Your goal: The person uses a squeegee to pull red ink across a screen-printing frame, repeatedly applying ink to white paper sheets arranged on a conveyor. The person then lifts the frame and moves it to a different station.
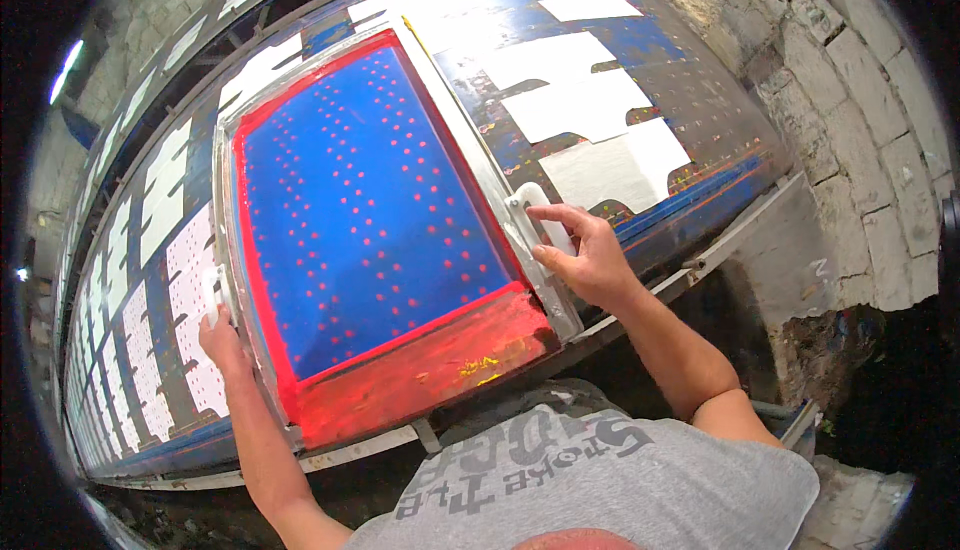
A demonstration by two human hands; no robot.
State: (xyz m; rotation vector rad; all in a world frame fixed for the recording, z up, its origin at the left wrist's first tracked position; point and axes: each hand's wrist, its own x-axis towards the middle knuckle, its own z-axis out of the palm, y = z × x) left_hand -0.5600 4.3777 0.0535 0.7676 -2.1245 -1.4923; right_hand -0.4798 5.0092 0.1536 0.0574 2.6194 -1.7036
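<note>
A screen-printing frame (452, 140) with pale metal rails lies tilted across a long printing table. Its blue mesh (350, 200) carries rows of small red dots and has a red border. Red ink smeared with a little yellow covers the near end of the frame. My left hand (222, 340) is closed around the white handle (212, 290) on the left rail. On the right rail, my right hand (588, 255) curls loosely about the other white handle (530, 195), index finger and thumb apart across it. The remaining right fingers are mostly hidden.
White cut fabric pieces (578, 100) lie in rows along the dark, ink-stained table (690, 100). Left of the frame, several pieces (190, 255) bear small printed dots. A metal rail (740, 225) runs along the near table edge. A block wall (850, 120) stands at the right.
</note>
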